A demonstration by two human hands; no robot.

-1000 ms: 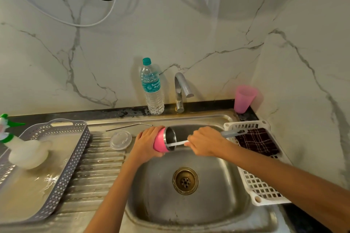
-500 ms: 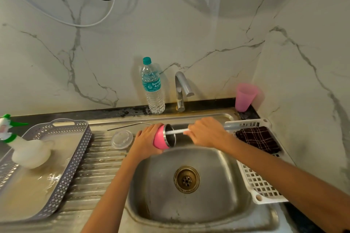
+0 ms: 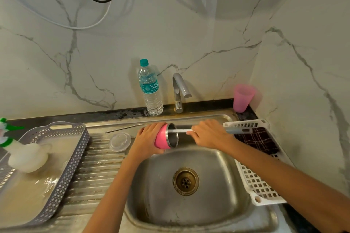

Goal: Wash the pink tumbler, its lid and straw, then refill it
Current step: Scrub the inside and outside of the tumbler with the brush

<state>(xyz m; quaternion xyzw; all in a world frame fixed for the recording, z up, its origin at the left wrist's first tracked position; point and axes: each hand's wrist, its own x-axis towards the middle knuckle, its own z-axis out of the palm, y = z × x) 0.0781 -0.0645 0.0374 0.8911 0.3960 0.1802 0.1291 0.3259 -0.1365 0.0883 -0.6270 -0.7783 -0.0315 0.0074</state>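
- Since a second ago the stem of the brush (image 3: 180, 130) has shifted from low in the mouth of the tumbler (image 3: 161, 141) up to its far rim. Both hands have stayed over the far end of the sink (image 3: 217, 166).
- The left grip (image 3: 149, 140) is wrapped round the tumbler's pink body, holding it on its side with the steel-lined mouth turned right.
- The right grip (image 3: 210, 134) is closed round the brush. The white stem runs left into the tumbler's mouth, and the grey handle sticks out to the right, over the far left corner of the basket (image 3: 255, 181).
- The clear lid (image 3: 119, 142) lies flat on the ribbed drainboard (image 3: 94, 172), just left of the left grip.
- The metal straw (image 3: 123, 128) lies just beyond the lid, along the drainboard's far edge.
- The tap (image 3: 179, 89) stands at the sink's far rim.
- A bottle (image 3: 151, 92) with a teal cap stands upright on the tabletop (image 3: 113, 114) just left of the tap, at the wall.
- A pink cup (image 3: 242, 98) stands in the far right corner.
- The white basket lies along the sink's right side, with a dark checked cloth (image 3: 259, 142) in its far end.
- At the far left, a wet grey tray (image 3: 73, 162) holds a white sprayer (image 3: 24, 155) with a green head.
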